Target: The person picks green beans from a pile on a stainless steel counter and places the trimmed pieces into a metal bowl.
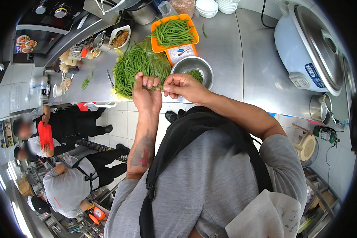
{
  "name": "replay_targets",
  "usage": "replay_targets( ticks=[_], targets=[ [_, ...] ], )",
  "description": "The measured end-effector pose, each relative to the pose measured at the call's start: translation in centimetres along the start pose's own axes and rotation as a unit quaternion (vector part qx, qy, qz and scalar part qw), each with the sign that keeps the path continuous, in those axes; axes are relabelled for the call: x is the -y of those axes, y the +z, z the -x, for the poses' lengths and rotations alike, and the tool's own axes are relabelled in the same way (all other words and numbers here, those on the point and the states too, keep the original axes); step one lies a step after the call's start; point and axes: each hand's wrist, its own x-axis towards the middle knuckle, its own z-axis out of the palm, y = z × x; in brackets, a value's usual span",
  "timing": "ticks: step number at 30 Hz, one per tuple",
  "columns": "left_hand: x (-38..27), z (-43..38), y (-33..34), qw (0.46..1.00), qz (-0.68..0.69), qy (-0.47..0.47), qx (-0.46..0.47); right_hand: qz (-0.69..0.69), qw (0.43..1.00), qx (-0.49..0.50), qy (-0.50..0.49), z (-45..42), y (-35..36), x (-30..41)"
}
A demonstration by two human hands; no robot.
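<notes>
My left hand (147, 96) is curled around a few green beans (157, 88) at the table's front edge. The thumb and fingers of my right hand (190, 87) pinch at the tip of a bean beside it. Behind my left hand lies a heap of green beans (128, 67) on a clear plastic bag. A steel bowl (208, 73), partly covered by my right hand, holds small green trimmings (197, 74). Beyond it, an orange tray (161, 49) full of whole green beans (174, 32) rests on an orange kitchen scale (179, 54).
A small knife (109, 78) and loose beans (87, 81) lie on the steel table (220, 50) to the left. A white dish of food (120, 38) stands behind. At right is a large lidded cooker (303, 50). Co-workers (68, 187) stand at left.
</notes>
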Motion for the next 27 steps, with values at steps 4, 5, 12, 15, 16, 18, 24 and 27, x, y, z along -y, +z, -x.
replay_targets(
  ticks=[4, 5, 12, 15, 16, 18, 24, 27],
  targets=[
    [-0.2, -1.2, -1.6, 0.955, 0.167, -0.235, -0.063, 0.0, 0.993, 0.115, -0.011, 0.7, -1.5, 1.8],
    [-0.5, -1.1, -1.8, 0.959, 0.166, -0.226, -0.044, 0.06, 0.992, 0.104, -0.043, 0.6, -2.3, 2.3],
    [-1.9, -1.3, -2.5, 0.967, 0.139, -0.184, -0.105, 0.696, 0.65, -0.048, -0.301, 2.2, -9.4, 1.9],
    [-2.2, -1.0, -4.3, 0.974, -0.026, -0.223, -0.005, 0.621, 0.753, -0.203, -0.079, 3.3, -12.7, 2.8],
    [-2.2, -1.4, -4.0, 0.974, -0.027, -0.223, -0.006, 0.629, 0.742, -0.23, -0.009, 3.2, -14.9, 3.4],
    [-1.7, -3.0, -2.0, 0.942, -0.21, -0.263, 0.005, 0.672, 0.681, -0.287, -0.036, 3.3, -20.3, 2.0],
    [-0.6, -11.4, 5.6, 0.916, -0.369, -0.115, 0.108, 0.748, 0.542, -0.373, -0.088, 3.0, -25.1, -0.9],
    [-0.1, -15.0, 7.4, 0.905, -0.38, -0.09, 0.171, 0.735, 0.558, -0.377, -0.079, 2.7, -24.8, -1.2]
  ],
)
